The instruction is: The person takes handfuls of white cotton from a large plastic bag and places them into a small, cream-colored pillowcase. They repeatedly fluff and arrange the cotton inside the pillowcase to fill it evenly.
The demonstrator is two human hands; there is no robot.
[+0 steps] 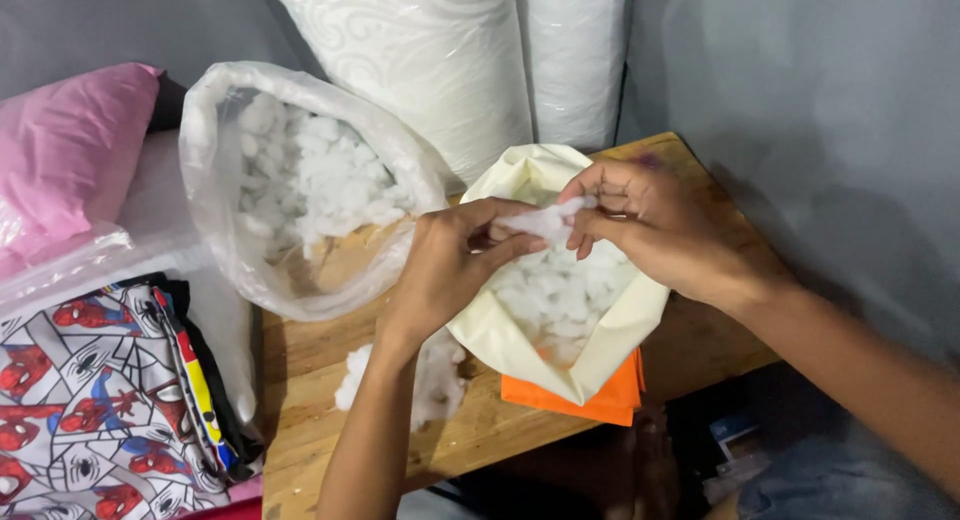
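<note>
A small tuft of white fibre stuffing (pixel 545 220) is being pinched between both hands, directly above the open mouth of a cream fabric pillow case (pixel 500 335) that is sitting on the wooden table. The left hand (pixel 450 265) is closing thumb and fingers on the tuft's near end, while the right hand (pixel 650 225) is gripping its far end with curled fingertips, so the fibre is stretching between them. Inside the case, white clumps are already lying in a loose layer, yet the fabric is looking slack and far from plump, so the filling seems only partly done. A folded orange cloth (pixel 600 400) is poking out from under the case. Just beside the left wrist, a loose heap of white stuffing (pixel 435 380) is resting on the wooden table (pixel 310 370). Further left, a clear plastic bag (pixel 215 130) is lying open, still holding plenty of fibre. Beyond it, a pink pillow wrapped in plastic (pixel 70 150) and a cartoon-printed fabric (pixel 90 400) are lying near the table's edge.
</note>
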